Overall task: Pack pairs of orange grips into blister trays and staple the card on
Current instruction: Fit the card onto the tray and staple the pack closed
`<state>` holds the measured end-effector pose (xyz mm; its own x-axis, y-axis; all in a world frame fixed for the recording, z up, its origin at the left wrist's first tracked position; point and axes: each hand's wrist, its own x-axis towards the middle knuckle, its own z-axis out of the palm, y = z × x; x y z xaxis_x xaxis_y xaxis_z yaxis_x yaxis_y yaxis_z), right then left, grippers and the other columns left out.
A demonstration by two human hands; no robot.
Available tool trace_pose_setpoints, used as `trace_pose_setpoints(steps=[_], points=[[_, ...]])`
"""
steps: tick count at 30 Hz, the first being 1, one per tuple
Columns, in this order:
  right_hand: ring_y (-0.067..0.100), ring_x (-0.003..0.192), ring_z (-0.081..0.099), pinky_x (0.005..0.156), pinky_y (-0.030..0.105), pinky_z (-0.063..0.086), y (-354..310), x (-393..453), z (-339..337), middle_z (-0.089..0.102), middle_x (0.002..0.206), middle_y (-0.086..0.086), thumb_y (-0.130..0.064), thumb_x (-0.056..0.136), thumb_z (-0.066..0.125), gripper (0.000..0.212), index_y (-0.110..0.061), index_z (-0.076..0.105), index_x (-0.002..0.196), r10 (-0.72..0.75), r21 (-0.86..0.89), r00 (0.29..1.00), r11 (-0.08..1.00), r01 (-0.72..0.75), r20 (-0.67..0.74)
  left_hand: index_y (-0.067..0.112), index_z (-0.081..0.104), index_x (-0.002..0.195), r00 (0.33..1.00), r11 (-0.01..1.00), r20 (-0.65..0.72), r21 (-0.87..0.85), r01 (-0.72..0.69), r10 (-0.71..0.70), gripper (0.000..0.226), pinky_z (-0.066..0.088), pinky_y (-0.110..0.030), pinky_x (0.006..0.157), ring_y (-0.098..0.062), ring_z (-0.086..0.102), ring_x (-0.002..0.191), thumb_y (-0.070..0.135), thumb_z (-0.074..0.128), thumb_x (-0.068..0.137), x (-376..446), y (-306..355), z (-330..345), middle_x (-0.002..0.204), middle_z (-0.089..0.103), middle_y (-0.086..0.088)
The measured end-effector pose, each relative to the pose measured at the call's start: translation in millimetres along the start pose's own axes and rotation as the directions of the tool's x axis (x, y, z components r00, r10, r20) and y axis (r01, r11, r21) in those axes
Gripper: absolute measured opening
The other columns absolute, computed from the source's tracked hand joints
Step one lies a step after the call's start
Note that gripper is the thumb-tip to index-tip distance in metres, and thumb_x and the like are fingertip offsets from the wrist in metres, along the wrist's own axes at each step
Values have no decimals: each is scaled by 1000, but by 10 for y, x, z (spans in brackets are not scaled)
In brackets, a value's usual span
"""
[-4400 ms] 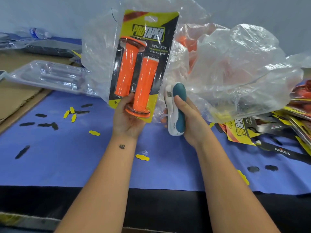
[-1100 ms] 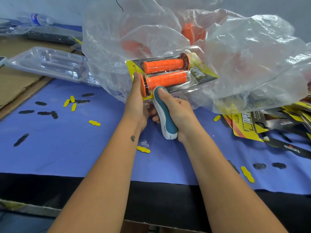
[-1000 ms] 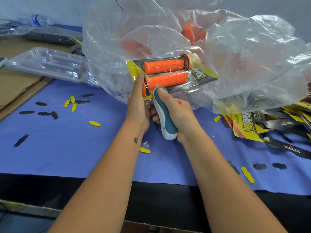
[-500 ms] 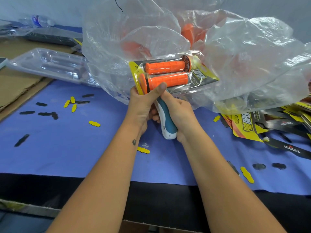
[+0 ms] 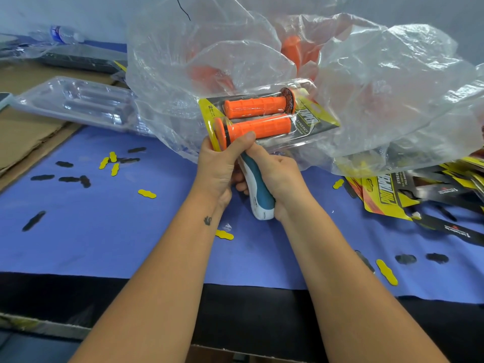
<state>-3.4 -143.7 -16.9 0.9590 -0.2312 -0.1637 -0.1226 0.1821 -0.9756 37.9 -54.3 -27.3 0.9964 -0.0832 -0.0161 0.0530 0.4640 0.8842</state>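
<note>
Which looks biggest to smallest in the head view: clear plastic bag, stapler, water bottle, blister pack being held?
1. Clear plastic bag, by far the largest.
2. Blister pack.
3. Stapler, partly hidden by the right hand.
4. Water bottle, though it lies farthest from the camera, so it may only look smallest.

Two orange grips with moulded ribbing lie on a yellow-and-black card. The stapler is teal and white; the desk mat is blue.

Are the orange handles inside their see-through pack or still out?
Inside. Both orange grips lie side by side under the clear blister tray, against the yellow card.
</note>
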Motion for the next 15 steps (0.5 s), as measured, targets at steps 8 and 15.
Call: trace_pose_setpoints(steps=[8, 15], points=[[21, 54, 65, 52, 25, 53, 16, 35, -60, 70, 66, 14, -45, 86, 69, 45, 0, 72, 80, -23, 23, 1000, 999, 23, 19, 17, 52, 98, 995, 998, 78, -17, 65, -64, 45, 28, -21, 42, -16, 40, 48, 50, 72, 74, -13, -5, 20, 64, 46, -5], [24, 70, 67, 63, 30, 54, -11, 72, -102, 71, 82, 13, -61, 67, 69, 69, -1, 72, 102, 20, 99, 999, 995, -24, 47, 18, 58, 74, 975, 973, 109, -106, 203, -191, 49, 26, -20, 40, -9, 37, 45, 67, 60, 76, -54, -39, 90, 56, 49, 4]])
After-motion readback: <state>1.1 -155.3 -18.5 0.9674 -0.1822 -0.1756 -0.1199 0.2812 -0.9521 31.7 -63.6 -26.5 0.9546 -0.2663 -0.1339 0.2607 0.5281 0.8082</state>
